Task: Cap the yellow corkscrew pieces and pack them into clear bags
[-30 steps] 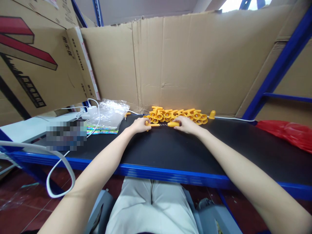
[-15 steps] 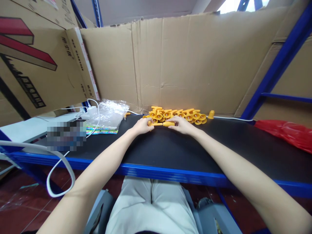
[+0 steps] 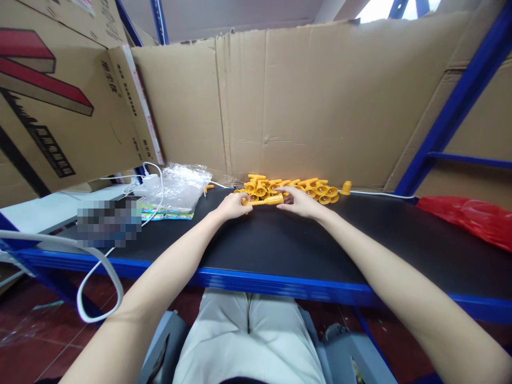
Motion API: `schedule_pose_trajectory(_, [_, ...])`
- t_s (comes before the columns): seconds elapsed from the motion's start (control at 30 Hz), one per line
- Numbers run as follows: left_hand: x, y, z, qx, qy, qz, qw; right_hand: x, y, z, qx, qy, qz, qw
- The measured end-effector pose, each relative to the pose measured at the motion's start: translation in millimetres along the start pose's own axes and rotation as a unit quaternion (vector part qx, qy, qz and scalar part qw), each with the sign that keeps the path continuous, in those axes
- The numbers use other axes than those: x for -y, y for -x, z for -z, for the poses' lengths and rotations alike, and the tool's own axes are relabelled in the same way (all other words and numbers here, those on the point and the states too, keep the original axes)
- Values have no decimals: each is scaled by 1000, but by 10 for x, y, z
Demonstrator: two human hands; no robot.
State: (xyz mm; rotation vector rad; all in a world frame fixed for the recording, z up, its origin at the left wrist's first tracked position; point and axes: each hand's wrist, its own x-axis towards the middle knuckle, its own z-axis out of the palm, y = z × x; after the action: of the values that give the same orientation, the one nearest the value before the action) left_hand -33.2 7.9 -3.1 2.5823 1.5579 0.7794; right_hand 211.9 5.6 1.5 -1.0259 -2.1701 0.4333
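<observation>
Yellow piece (image 3: 264, 201) now pushed shorter (spring hidden); left hand (image 3: 235, 205), right hand (image 3: 298, 201) gripping its ends.

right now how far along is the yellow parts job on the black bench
Hard to count anything as done: no separate finished stack shows. In hand: the left hand and right hand hold one yellow piece between them, each on one end. Left: the pile of yellow parts against the cardboard wall.
</observation>
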Motion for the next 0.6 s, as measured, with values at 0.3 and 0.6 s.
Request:
schedule_pose_trajectory(0.3, [-46,33,52,-57,-19,-57,997,49,50,84,35,-200,-141,969])
schedule_pose_trajectory(0.6, [-71,36,62,-58,-35,-49,997,111,40,32,68,-219,-221,948])
